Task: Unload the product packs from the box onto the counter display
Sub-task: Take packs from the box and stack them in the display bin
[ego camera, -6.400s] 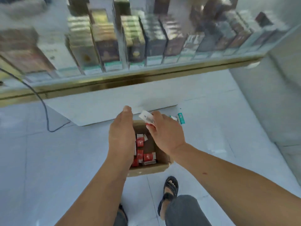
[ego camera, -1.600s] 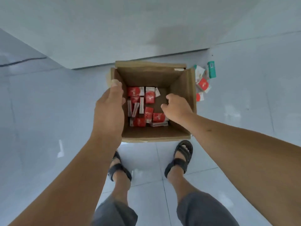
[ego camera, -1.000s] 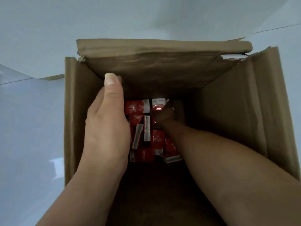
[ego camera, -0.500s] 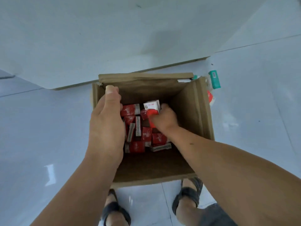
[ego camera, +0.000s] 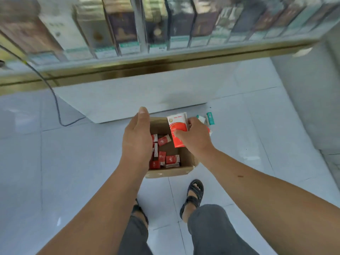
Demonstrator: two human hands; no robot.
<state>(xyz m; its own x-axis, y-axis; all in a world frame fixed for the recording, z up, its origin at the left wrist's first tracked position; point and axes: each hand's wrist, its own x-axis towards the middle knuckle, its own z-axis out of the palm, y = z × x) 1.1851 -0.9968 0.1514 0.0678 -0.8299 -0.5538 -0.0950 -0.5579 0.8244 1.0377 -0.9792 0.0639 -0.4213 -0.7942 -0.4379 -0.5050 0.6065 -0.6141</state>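
Note:
An open cardboard box [ego camera: 171, 172] stands on the tiled floor by my feet, with several red-and-white product packs [ego camera: 166, 157] lying in its bottom. My right hand [ego camera: 193, 138] is above the box's right side, shut on one red-and-white pack [ego camera: 177, 126] held upright. My left hand [ego camera: 137, 142] hovers over the box's left side, flat, fingers together, holding nothing. The glass counter display [ego camera: 165, 24] with rows of packs runs across the top, above a gold rail [ego camera: 147, 67].
A few loose packs and a teal lighter [ego camera: 210, 118] lie on the floor just right of the box. A black cable [ego camera: 55, 100] hangs from the counter at left. A white panel [ego camera: 128, 100] fronts the counter. My sandalled feet [ego camera: 195, 194] stand below the box.
My right hand reached into the box, closed on a pack and lifted it out. The view rose from inside the box to show the counter display again.

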